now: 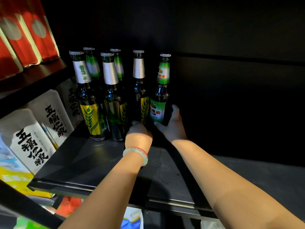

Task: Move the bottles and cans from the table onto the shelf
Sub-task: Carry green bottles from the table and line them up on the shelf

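While both forearms reach deep into the unit, the dark matte shelf board (92, 162) carrying a cluster of six upright beer bottles at its back left, the whole right half bare and unlit. Beside it on the left, white paper sacks with bold black lettering (34, 139) leaning in a row; above those, red and cream cartons (28, 35) on a higher board.

Next in size, the bottles: three dark green glass ones with yellow wheat-ear labels and silver neck foil, the leftmost (90, 104) nearest the sacks, and two more behind, half hidden. At the right end of the group, a brown glass bottle with a green and white label and green neck foil (160, 103), standing upright on the board, touching or all but touching its wheat-label neighbour (139, 96).

Right hand (173, 124) wrapped around the lower body of that brown bottle, thumb in front, fingers behind. Left hand (138, 131) curled low at the base of the neighbouring wheat-label bottle, a pale bead bracelet (136, 153) at the wrist; whether gripping or only steadying, cannot tell.

Judged risks: glass knocking glass on a sideways nudge, tipping the tightly packed row like skittles; a wrist or the bracelet catching a neck on the way out; poor light hiding the true gap between bottles. No bench in sight, so the remaining load unknown.
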